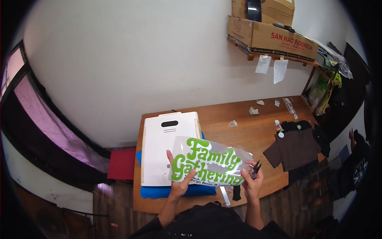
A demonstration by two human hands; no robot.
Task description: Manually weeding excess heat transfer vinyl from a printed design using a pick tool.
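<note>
- L hand point(182, 185): grasping film sheet point(207, 162) at its L end, thumb on the printed face, a finger showing past the L edge.
- R hand point(252, 183): pinching the sheet's R end, thumb on the face; same hand also has a dark pointed tool point(255, 171), prob. scissors, tips up & slightly R.
- Sheet pos.: held btwn both hands, in front of wearer, over the near part of the table point(238, 139); overlaps the press's near R corner in view. Clear film w/ big green lettering. Long axis runs L–R, R end a bit lower in view; lettering right way up for wearer, tops toward wall.
- Just beyond hands: white strip point(225, 196) nr table's front edge; blue padded item point(179, 192) under white press point(167, 147).
- R side of table: brown shirt point(298, 147).
- Farther back: clear/white scraps point(254, 111).
- Farthest: wall shelf w/ cardboard box point(284, 42), papers point(280, 71) hanging below.
</note>
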